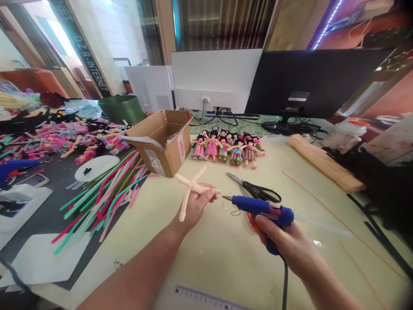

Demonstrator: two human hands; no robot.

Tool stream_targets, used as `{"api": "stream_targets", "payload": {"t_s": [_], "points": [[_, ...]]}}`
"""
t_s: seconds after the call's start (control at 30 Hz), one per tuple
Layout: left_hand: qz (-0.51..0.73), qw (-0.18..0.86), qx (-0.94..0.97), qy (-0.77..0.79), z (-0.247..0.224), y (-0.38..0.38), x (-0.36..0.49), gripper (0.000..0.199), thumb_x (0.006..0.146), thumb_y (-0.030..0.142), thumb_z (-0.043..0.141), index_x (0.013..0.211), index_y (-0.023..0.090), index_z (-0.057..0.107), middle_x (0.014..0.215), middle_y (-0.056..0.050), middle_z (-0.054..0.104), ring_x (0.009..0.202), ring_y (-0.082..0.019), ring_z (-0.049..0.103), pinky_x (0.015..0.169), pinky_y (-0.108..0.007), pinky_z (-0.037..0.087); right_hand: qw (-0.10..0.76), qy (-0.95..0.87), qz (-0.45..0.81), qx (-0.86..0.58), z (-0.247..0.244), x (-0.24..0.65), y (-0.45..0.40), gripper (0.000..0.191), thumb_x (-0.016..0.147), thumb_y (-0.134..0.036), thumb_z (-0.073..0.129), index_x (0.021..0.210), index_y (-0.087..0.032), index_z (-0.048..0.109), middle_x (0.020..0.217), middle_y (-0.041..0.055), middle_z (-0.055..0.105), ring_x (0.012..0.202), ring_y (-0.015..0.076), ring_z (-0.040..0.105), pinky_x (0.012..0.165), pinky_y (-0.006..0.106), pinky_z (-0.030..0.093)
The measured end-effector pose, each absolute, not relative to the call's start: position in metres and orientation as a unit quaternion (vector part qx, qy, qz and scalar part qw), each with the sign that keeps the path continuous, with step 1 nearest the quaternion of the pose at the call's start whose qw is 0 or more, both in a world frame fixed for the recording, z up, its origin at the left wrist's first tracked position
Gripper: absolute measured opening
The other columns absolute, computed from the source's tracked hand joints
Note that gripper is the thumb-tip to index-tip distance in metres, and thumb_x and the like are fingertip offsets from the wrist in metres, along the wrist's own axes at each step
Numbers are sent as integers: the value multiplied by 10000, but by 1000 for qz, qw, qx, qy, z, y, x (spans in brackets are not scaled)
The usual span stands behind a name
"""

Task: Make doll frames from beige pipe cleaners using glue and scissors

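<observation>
Pinched in my left hand [197, 207] is a cream fuzzy doll body [192, 186] made of pipe cleaners, its limbs spreading up and to the left. My right hand [282, 234] wraps round the handle of a blue glue gun [261, 207]. The gun's metal nozzle points left, close to the end of the doll body beside my left fingertips; whether they touch is too small to tell. A clear glue stick sticks out behind the gun. Black-handled scissors [258, 190] lie just beyond the gun, blades towards the upper left.
An open cardboard box [164, 144] and several finished dolls [213, 145] stand beyond my hands. Coloured pipe cleaners [103, 193] lie left, a cream bundle [325, 161] and black strands right. A ruler [206, 300] lies at the near edge; monitors [216, 77] stand behind.
</observation>
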State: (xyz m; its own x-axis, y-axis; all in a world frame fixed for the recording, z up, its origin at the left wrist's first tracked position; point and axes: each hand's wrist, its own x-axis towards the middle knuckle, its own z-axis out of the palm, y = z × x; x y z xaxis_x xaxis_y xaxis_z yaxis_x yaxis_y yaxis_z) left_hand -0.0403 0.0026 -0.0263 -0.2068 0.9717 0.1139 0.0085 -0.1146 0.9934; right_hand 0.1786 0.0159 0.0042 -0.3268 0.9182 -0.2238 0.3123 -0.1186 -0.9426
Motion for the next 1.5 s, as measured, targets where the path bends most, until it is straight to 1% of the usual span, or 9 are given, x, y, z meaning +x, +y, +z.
{"api": "stream_targets", "payload": {"t_s": [0.17,0.33,0.5,0.73,0.93,1.5], "points": [[572,414,488,512,-31,2,-40,261,859,362,547,869,133,673,782,-55,659,755,-139,586,704,-245,471,278,-627,493,-536,5,176,12,317,767,-486,597,899,-200,562,533,-42,489,502,126,440,469,247,353],[566,408,497,515,-32,1,-39,254,858,361,554,871,138,674,786,-52,648,774,-141,584,735,-250,473,292,-669,448,-516,9,170,9,248,778,-457,577,822,-215,547,543,-55,435,476,110,394,447,242,331],[559,393,514,519,-32,0,-39,250,862,360,550,869,145,678,795,-53,644,788,-147,583,746,-253,473,305,-687,413,-513,9,167,8,217,779,-425,568,850,-220,561,560,-54,420,499,114,381,465,242,339],[549,389,514,531,-32,0,-39,258,861,371,546,900,143,661,809,-61,654,797,-157,591,757,-266,479,295,-706,392,-510,7,167,8,178,794,-393,553,852,-224,557,575,-48,435,526,128,398,490,247,359],[546,383,521,533,-30,-1,-39,249,862,369,541,879,153,663,805,-53,652,798,-157,589,751,-260,477,290,-708,382,-518,7,166,7,185,786,-399,554,855,-227,546,583,-46,464,542,140,429,514,258,374],[540,379,524,538,-28,-2,-38,262,860,382,536,883,148,653,806,-59,652,798,-165,587,751,-271,472,306,-701,380,-519,8,164,5,168,781,-384,563,803,-219,540,567,-48,445,531,130,415,499,244,358]]}}
